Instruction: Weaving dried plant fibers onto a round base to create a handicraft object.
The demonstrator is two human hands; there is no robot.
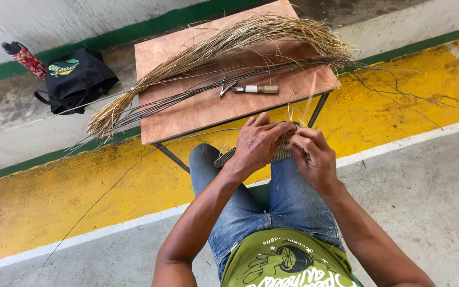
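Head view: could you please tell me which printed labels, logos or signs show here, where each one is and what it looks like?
Black bag: on the ground left of the wooden table, with a green and yellow logo patch.
Bottle: beside the bag, red patterned wrap, dark cap.
Green shirt: bottom centre, dark round emblem and pale print.
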